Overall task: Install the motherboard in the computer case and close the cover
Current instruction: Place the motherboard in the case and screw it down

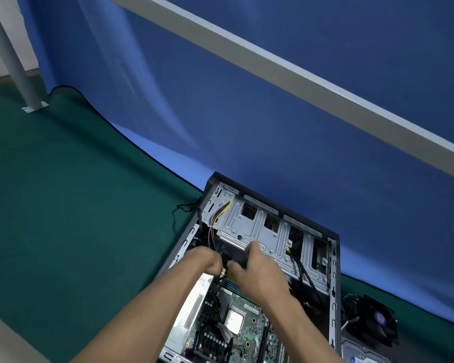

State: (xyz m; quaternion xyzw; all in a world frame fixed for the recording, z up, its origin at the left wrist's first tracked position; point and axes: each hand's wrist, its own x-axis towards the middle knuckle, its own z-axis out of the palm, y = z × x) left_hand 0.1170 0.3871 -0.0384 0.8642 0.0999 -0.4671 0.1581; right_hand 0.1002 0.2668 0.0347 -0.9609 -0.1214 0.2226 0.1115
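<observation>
A green table [63, 205] carries an open computer case [334, 258] lying on its side before a blue backdrop [273, 127]. A person's left hand [203, 260] reaches into the case near its left wall, fingers [215, 268] curled around what looks like a cable connector beside a bundle of yellow and purple wires [215, 221]. Just to its right, the right hand [257, 268] curls over a dark part at the foot of the metal drive cage [257, 229]; exactly what it has hold of cannot be told. Below the hands, the motherboard [236, 334] already lies flat inside the case, its processor [233, 320] bare. Judging by this, the board is seated and cabling is under way. A cooler fan [372, 318] and a hard drive [364, 355] wait on the table outside the case's right wall, and no cover is in view, so closing the case remains to be done.
</observation>
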